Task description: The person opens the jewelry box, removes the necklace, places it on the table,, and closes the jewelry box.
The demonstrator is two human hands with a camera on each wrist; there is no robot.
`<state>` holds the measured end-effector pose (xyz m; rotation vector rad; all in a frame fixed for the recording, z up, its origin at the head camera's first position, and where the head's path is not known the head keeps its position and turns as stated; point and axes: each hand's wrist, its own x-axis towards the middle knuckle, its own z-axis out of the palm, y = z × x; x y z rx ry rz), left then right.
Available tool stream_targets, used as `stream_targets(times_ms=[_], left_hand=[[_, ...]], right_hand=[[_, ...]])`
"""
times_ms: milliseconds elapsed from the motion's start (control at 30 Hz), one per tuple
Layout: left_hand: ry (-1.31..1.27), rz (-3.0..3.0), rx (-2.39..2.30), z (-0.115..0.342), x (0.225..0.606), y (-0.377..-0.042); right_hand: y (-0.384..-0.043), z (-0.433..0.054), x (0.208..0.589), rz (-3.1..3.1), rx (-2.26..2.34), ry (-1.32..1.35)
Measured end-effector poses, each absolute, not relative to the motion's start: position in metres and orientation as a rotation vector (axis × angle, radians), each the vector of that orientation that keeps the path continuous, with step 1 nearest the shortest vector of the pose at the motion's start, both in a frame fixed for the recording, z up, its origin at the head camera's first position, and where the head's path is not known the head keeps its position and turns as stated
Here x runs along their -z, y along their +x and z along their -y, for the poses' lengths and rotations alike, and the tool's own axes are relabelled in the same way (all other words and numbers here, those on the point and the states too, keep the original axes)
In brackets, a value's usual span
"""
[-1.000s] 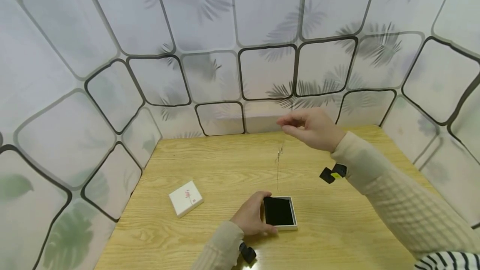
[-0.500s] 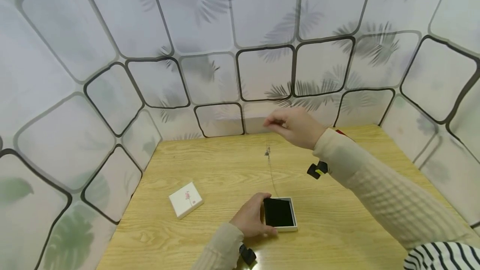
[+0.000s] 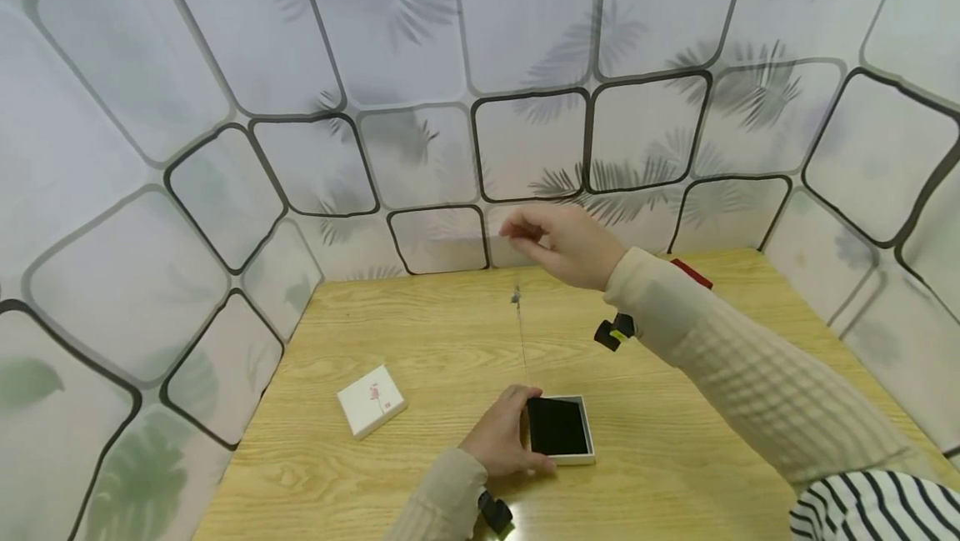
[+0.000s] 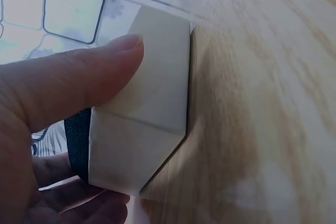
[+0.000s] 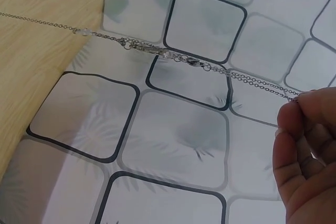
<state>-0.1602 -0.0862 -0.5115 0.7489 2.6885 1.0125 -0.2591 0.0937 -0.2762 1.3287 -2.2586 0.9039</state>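
Observation:
My right hand (image 3: 566,245) is raised over the back of the table, pinching a thin silver necklace (image 5: 149,50) between thumb and forefinger. The chain hangs doubled from the fingertips, then runs down as a single strand past a cluster of small clear beads and a clasp. Its lower end drops behind my left hand (image 3: 501,434) in the head view. That left hand grips a small white box (image 3: 573,459) by its left side, thumb on the near wall and fingers at the far wall. A black foam pad (image 3: 557,426) sits in the box, its edge standing above the wall in the left wrist view.
A white box lid (image 3: 371,401) with a pink flower print lies to the left on the wooden table (image 3: 427,333). At the back right, a flat red object (image 3: 692,273) shows partly behind the right sleeve. A patterned curtain (image 3: 420,157) closes off the back and sides.
My right hand has moved left with the hanging necklace, and the red object has come into sight behind the sleeve. The left hand and the box have stayed put.

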Motion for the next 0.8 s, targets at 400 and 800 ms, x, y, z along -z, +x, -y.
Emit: stream_targets(times_ms=[400, 800], left_hand=[[0.759, -2.687, -0.978, 0.085, 0.509, -0.161], [0.772, -2.684, -0.998, 0.085, 0.509, -0.161]], right_hand=[[-0.264, -0.072, 0.283, 2.184, -0.972, 1.43], [-0.278, -0.062, 0.311, 2.483, -1.012, 1.382]])
